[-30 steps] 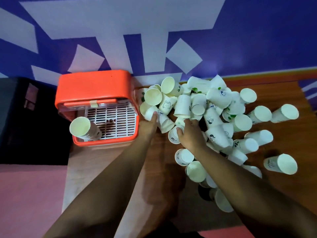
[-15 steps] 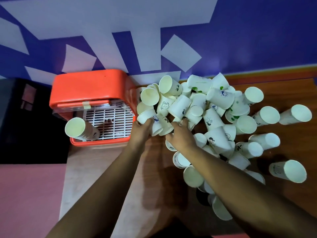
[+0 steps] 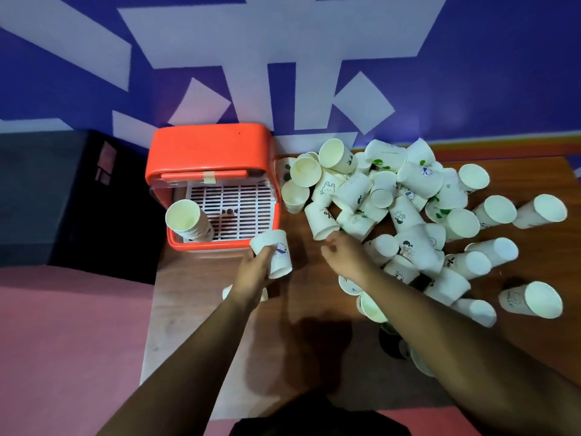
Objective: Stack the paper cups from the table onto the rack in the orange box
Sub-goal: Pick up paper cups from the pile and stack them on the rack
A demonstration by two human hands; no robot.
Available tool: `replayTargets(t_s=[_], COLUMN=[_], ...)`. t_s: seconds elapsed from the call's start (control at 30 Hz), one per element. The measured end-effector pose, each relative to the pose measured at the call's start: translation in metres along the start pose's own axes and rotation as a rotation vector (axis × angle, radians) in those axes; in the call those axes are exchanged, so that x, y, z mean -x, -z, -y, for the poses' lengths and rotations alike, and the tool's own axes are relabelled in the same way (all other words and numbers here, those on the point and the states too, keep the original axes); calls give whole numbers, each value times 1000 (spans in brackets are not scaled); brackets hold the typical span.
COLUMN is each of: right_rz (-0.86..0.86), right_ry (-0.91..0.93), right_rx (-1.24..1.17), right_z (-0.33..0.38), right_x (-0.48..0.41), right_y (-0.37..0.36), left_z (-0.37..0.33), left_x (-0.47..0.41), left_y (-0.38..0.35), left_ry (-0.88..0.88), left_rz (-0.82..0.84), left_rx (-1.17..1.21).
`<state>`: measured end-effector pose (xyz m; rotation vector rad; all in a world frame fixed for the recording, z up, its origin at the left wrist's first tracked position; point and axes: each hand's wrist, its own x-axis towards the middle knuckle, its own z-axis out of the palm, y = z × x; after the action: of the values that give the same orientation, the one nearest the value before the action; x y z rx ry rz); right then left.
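A pile of white paper cups [image 3: 393, 199] lies tumbled on the wooden table [image 3: 298, 316], right of the orange box [image 3: 207, 149]. Inside the box is a white slatted rack [image 3: 232, 199], and a nested stack of cups [image 3: 185, 218] stands at its front left corner. My left hand [image 3: 254, 273] grips one cup with a blue print [image 3: 275, 250] just in front of the box's right front corner. My right hand [image 3: 344, 254] hovers at the pile's near edge with loosely curled fingers, holding nothing, its fingertips next to a tilted cup [image 3: 320, 220].
A cup [image 3: 227, 292] lies on the table, mostly hidden under my left wrist. More cups are scattered far right [image 3: 534, 298] and under my right forearm. A black block [image 3: 63, 196] stands left of the box. The blue and white wall is right behind it.
My left hand has pulled one cup out of the pile and brought it back toward the box's front. My right hand has drawn back a little from the pile.
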<state>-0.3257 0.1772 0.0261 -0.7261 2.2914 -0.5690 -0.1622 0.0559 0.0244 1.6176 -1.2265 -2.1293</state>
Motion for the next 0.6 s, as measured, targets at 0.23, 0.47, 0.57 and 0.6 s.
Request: replayTargets(t_s=[0.23, 0.47, 0.57, 0.6], right_rz=[153, 371, 324, 294], right_ry=[-109, -174, -80, -66], right_rx=[-115, -371, -286, -279], right_z=[35, 90, 100, 99], right_x=[23, 29, 29, 28], right_y=[-83, -157, -175, -179], left_z=[30, 47, 50, 52], left_x=[23, 11, 4, 2], left_y=[108, 189, 186, 187], left_ry=[-187, -186, -121, -112], left_rz=[108, -55, 48, 80], left_rx=[131, 94, 122, 149])
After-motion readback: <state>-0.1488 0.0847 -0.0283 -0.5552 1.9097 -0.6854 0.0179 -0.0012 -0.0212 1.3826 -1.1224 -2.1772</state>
